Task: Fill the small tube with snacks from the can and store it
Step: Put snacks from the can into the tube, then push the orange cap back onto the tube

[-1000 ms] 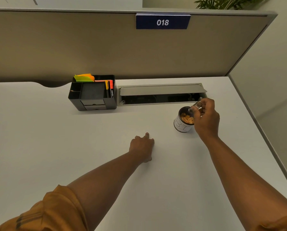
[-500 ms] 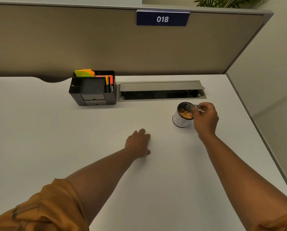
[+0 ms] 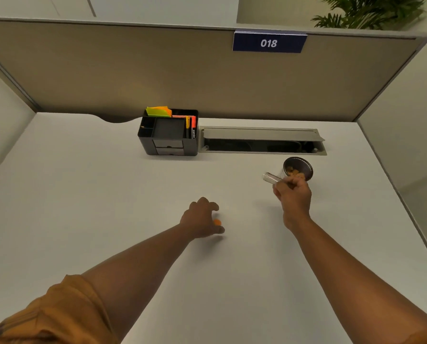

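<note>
1. The right hand [image 3: 294, 197] pinched a small clear tube [image 3: 272, 178] in its fingers, tilted, just in front of the open snack can [image 3: 298, 168] on the white counter [image 3: 108, 207].
2. The left hand [image 3: 202, 217] rested with fingers loosely curled over a small orange piece [image 3: 217, 222].
3. The tube looked light, stiff and slippery, best gripped mid-barrel.

Tube [image 3: 272, 178] end inside right grip [image 3: 293, 194]
</note>
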The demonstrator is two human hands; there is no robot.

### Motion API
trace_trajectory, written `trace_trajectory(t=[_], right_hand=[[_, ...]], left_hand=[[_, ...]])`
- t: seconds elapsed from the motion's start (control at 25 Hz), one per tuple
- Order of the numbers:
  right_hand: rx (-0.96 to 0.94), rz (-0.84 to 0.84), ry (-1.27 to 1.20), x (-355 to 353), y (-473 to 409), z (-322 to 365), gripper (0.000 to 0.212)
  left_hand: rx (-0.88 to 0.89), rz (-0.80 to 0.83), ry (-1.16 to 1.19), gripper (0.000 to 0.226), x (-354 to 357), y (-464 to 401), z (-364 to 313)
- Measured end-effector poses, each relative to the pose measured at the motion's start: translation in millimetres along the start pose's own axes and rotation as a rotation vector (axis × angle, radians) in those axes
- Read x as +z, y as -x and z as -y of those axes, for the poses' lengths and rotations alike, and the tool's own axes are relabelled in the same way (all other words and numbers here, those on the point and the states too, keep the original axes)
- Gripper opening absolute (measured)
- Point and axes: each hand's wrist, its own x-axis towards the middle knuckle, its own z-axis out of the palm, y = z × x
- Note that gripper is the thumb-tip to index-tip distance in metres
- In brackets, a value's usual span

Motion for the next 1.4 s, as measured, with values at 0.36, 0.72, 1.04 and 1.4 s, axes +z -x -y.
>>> trace_trajectory(t=[0.36, 0.72, 1.04, 1.4], right_hand=[[0.200, 0.319, 0.016, 42.5, 52.4, -46.2, 0.022], [0.282, 0.367, -0.009, 45.7, 64.6, -59.1, 0.021], [0.321, 0.418, -0.018, 43.5, 74.5, -61.2, 0.022], [0.261, 0.552, 0.064, 47.1, 81.4, -57.3, 0.025]], left_hand=[[0.027, -0.028, 0.061, 0.067, 20.6, 23.3, 31.0], [0.075, -0.176, 0.131, 0.023, 37.1, 17.9, 18.8], [-0.193, -0.265, 0.834, 0.024, 25.6, 23.9, 32.7], [-0.130, -0.133, 1.424, 0.017, 12.3, 24.7, 32.2]])
